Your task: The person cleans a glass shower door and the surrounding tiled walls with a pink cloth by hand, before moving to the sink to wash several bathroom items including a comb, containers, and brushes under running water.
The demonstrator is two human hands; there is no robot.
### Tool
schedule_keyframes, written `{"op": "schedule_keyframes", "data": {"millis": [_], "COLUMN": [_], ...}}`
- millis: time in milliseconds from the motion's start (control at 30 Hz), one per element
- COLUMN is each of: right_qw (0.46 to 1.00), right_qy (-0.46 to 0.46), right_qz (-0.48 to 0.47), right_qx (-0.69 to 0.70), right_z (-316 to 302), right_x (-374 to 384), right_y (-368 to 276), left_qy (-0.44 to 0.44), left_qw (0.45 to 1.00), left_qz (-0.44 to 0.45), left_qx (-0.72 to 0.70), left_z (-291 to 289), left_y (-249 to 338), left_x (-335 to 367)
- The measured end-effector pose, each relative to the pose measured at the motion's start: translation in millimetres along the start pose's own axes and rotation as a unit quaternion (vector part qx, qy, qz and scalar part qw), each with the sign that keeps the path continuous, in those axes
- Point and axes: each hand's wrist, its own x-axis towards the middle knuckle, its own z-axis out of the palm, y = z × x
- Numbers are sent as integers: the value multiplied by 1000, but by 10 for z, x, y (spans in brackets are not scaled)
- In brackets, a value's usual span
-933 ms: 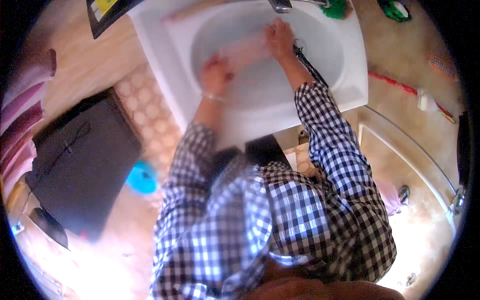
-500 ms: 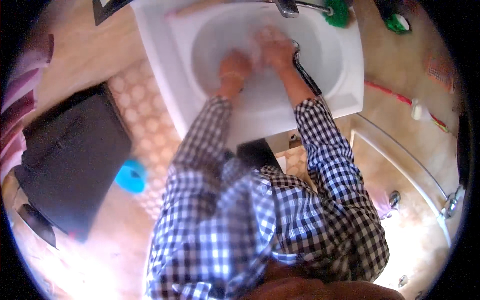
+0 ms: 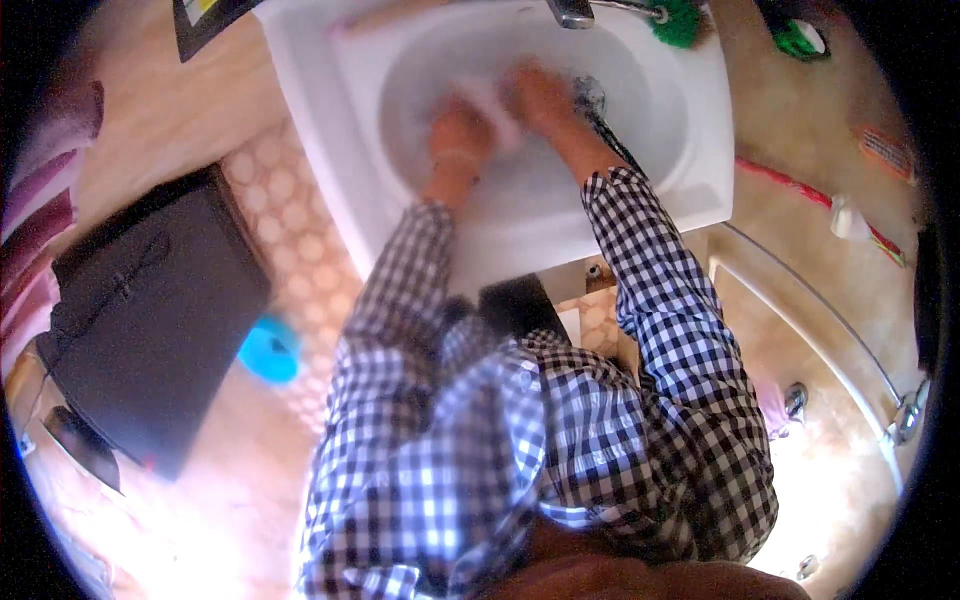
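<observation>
Both my hands are down inside the oval bowl of a white washbasin. My left hand is curled at the bowl's left side. To its right, nearer the middle, is my right hand, fingers bent. Between them runs a pale, pinkish-white, soft-looking thing, smeared by motion; its kind cannot be made out. Both hands seem closed on it, though the fingertips are hidden or blurred. Beside my right wrist lies a dark-handled tool with a round, shiny head, resting against the bowl's right side.
A metal tap juts over the basin's far edge, with a green bristly brush to its right. Left of the basin stand a dark box-like hamper and a light-blue object. A bathtub rim curves along the right.
My hands have shifted slightly within the bowl, the right one a little left and closer to the left. The round-headed tool shows more fully now.
</observation>
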Motion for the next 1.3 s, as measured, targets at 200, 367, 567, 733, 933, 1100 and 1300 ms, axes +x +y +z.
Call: {"op": "schedule_keyframes", "data": {"millis": [200, 367, 567, 733, 933, 1100, 1300], "right_qw": [551, 899, 964, 954, 986, 989, 948], "right_qy": [15, 89, 214, 150, 154, -15, 132], "right_qz": [87, 140, 94, -13, -12, 140, -61], "right_qx": [830, 405, 123, 259, 60, -40, 283], "right_z": [-148, -16, 28, 355, 63, 628, 411], "right_x": [-46, -100, 85, 71, 139, 283, -268], "right_y": [521, 1161, 763, -46, 245, 646, 332], "left_qy": [50, 230, 139, 236, 130, 147, 189], "left_qw": [966, 967, 972, 967, 949, 903, 956], "left_qz": [116, 60, 80, 74, 63, 148, 199], "left_qx": [225, 94, 170, 58, -281, -376, -99], "left_z": [477, 855, 867, 599, 72, -13, 6], "left_y": [-521, -393, -294, -138, 0, 280, 280], "left_x": [160, 298, 343, 123, -21, -303, -370]}}
